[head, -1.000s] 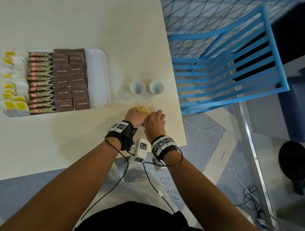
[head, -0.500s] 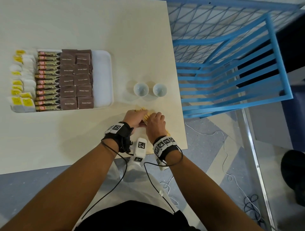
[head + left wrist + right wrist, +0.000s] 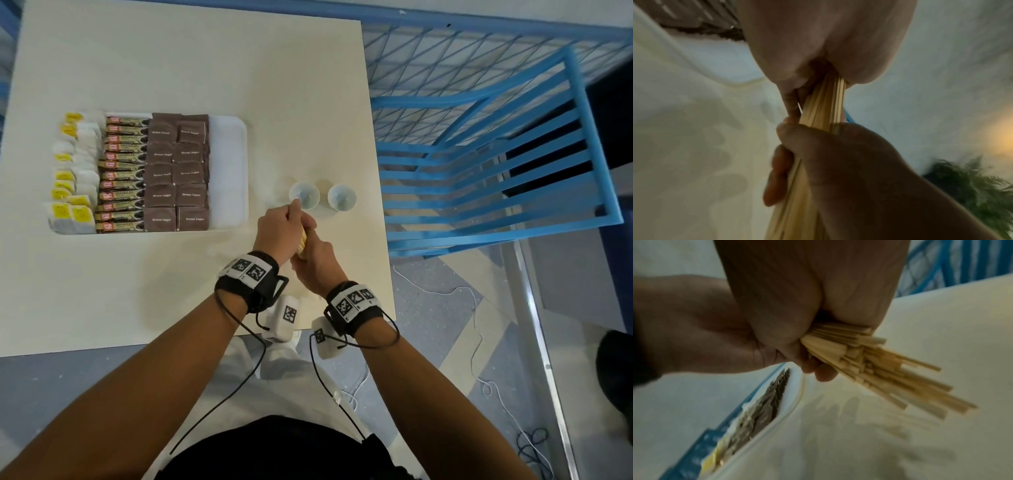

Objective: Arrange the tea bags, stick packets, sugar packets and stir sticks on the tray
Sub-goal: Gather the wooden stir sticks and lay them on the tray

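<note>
Step in hand: stir sticks. Left hand (image 3: 281, 230) and right hand (image 3: 317, 262) both clamp the sticks (image 3: 869, 363) above the table, just off the tray's (image 3: 228, 171) right edge. Next: square the bundle, lay it on the tray's bare right strip.

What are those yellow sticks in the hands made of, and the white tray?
The stir sticks look like thin, unpainted wood: pale tan, matte, flat, with square-cut ends. Both the left hand and the right hand grip them. The tray seems to be plastic: smooth plain white, with rounded corners and a raised rim.
</note>
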### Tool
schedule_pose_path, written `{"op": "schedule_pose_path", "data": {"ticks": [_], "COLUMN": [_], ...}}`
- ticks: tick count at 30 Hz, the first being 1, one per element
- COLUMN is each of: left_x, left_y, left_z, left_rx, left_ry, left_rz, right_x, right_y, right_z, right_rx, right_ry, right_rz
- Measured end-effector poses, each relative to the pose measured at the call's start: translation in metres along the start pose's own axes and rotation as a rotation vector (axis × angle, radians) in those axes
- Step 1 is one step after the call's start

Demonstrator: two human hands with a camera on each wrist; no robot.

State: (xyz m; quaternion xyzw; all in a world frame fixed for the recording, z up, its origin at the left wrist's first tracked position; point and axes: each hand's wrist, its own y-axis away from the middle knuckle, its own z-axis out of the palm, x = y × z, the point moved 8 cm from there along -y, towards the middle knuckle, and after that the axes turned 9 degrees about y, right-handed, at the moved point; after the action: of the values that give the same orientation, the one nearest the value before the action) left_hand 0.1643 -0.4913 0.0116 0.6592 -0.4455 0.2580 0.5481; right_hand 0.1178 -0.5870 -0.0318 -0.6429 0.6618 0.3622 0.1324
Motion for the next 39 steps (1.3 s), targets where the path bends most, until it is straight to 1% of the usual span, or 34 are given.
{"op": "schedule_pose_path", "data": {"ticks": [1,3,4,5,7,8,9,10,12,14,15,16,18,21,23,24,26,28,31,32,33,34,36,37,38,39], "left_x": [0.007,0.018,0.023,0.027,0.031,0.029,0.029,0.027,0.028,0.04,0.047,0.051,0.054,0.048,0.04,0.036,0.031,0.029,0.035,0.04,0.046,0.057,0.092,0.113,0.131,0.141], "left_y": [0.003,0.006,0.008,0.009,0.007,0.006,0.007,0.009,0.02,0.031,0.034,0.035,0.037,0.037,0.032,0.028,0.025,0.025,0.019,0.013,0.003,-0.007,-0.019,-0.017,-0.01,-0.003], "left_z": [-0.003,-0.006,-0.009,-0.015,-0.03,-0.036,-0.038,-0.036,-0.029,-0.026,-0.028,-0.032,-0.046,-0.072,-0.086,-0.094,-0.109,-0.121,-0.135,-0.141,-0.15,-0.161,-0.186,-0.193,-0.195,-0.191], "left_rx": [-0.023,-0.139,-0.21,-0.262,-0.276,-0.278,-0.296,-0.326,-0.438,-0.57,-0.624,-0.651,-0.661,-0.566,-0.515,-0.492,-0.471,-0.498,-0.598,-0.595,-0.563,-0.506,-0.406,-0.397,-0.42,-0.466], "left_ry": [-0.018,0.014,0.119,0.291,0.679,0.814,0.877,0.89,0.903,0.962,1.017,1.064,1.123,1.025,0.903,0.878,0.89,0.926,0.872,0.807,0.721,0.618,0.456,0.389,0.301,0.18], "left_rz": [0.035,0.09,0.098,0.078,-0.016,-0.072,-0.132,-0.198,-0.319,-0.338,-0.331,-0.331,-0.374,-0.447,-0.427,-0.421,-0.434,-0.436,-0.356,-0.326,-0.253,-0.141,0.168,0.323,0.448,0.526], "right_x": [-0.002,-0.01,-0.018,-0.028,-0.052,-0.065,-0.079,-0.095,-0.128,-0.154,-0.163,-0.169,-0.177,-0.189,-0.199,-0.204,-0.211,-0.215,-0.216,-0.217,-0.218,-0.217,-0.218,-0.219,-0.222,-0.224], "right_y": [-0.001,0.0,0.001,0.002,0.005,0.006,0.007,0.008,0.009,0.01,0.009,0.007,0.005,0.002,0.0,-0.001,-0.004,-0.007,-0.012,-0.012,-0.012,-0.013,-0.012,-0.012,-0.013,-0.014], "right_z": [-0.002,-0.014,-0.024,-0.038,-0.071,-0.088,-0.107,-0.124,-0.148,-0.152,-0.148,-0.14,-0.121,-0.101,-0.091,-0.085,-0.073,-0.062,-0.05,-0.048,-0.044,-0.038,-0.025,-0.019,-0.014,-0.01], "right_rx": [0.008,0.071,0.113,0.165,0.265,0.305,0.352,0.397,0.451,0.466,0.467,0.463,0.455,0.483,0.51,0.523,0.549,0.566,0.565,0.553,0.528,0.491,0.397,0.351,0.306,0.262], "right_ry": [-0.006,-0.044,-0.079,-0.127,-0.286,-0.391,-0.491,-0.57,-0.665,-0.697,-0.696,-0.691,-0.692,-0.731,-0.736,-0.74,-0.746,-0.74,-0.744,-0.732,-0.709,-0.678,-0.589,-0.54,-0.494,-0.452], "right_rz": [0.014,0.007,-0.021,-0.05,-0.071,-0.082,-0.101,-0.13,-0.22,-0.28,-0.283,-0.271,-0.221,-0.148,-0.133,-0.122,-0.089,-0.064,-0.038,-0.035,-0.029,-0.02,-0.015,-0.025,-0.033,-0.032]}}
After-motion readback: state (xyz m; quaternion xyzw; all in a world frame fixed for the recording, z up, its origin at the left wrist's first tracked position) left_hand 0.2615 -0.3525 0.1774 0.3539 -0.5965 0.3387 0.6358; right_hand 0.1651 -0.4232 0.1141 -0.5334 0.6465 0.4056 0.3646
